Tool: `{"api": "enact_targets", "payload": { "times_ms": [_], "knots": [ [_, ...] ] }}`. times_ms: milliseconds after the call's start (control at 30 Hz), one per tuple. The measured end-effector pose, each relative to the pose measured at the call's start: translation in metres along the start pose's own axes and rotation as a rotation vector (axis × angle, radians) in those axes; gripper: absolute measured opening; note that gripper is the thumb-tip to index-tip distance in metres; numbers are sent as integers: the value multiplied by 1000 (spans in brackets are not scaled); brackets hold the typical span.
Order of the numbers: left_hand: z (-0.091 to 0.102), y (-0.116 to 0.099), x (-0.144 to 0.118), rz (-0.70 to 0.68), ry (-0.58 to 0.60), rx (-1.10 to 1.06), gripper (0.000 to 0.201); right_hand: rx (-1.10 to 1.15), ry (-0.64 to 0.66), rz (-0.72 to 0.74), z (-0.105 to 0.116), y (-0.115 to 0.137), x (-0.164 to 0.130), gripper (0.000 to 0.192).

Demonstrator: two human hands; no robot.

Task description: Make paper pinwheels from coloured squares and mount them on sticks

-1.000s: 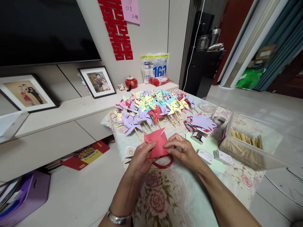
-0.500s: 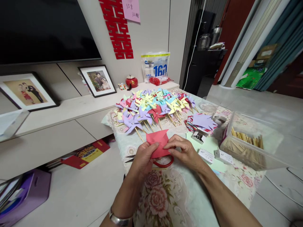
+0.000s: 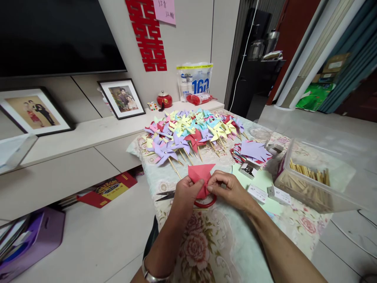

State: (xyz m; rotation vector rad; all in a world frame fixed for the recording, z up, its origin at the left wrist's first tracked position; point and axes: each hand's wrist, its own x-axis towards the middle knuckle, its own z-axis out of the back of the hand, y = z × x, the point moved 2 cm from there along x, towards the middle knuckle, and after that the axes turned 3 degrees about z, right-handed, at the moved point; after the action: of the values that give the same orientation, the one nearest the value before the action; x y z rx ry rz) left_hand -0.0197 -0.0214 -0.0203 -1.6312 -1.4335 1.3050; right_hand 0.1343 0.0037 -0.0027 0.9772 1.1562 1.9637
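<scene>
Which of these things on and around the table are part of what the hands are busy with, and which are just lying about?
In use:
- red paper, pinched by left hand and right hand
- scissors under the hands
- finished pinwheels
- purple cut sheets
- box of sticks

Lying about:
- framed photos
- red pot
- blue-and-white bag
- red booklet

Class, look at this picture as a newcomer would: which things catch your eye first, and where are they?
The left hand and right hand pinch a folded red paper between them, just above the red-handled scissors on the floral tablecloth. Behind them spreads a bright heap of paper pinwheels on sticks. To the right stands a clear box of wooden sticks.
</scene>
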Motion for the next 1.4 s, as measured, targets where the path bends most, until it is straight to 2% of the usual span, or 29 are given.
{"api": "enact_targets", "payload": {
  "times_ms": [367, 700, 933, 1167, 1400],
  "knots": [
    [-4, 3, -4, 20, -5, -29, 24, 13, -54, -201, -2, -7, 0, 19],
    [-8, -5, -7, 38, -52, -14, 22, -3, -86, -231, -2, -14, 1, 17],
    [-8, 1, -6, 2, -108, 68, 15, 26, -76, -244, -3, -14, 0, 19],
    [-7, 4, -5, 12, -108, 31, 17, 224, -16, -263, -4, -9, 1, 28],
    [-5, 11, -2, 27, -91, -11, 21, 181, -48, -301, -3, -13, 1, 20]
  ]
}}
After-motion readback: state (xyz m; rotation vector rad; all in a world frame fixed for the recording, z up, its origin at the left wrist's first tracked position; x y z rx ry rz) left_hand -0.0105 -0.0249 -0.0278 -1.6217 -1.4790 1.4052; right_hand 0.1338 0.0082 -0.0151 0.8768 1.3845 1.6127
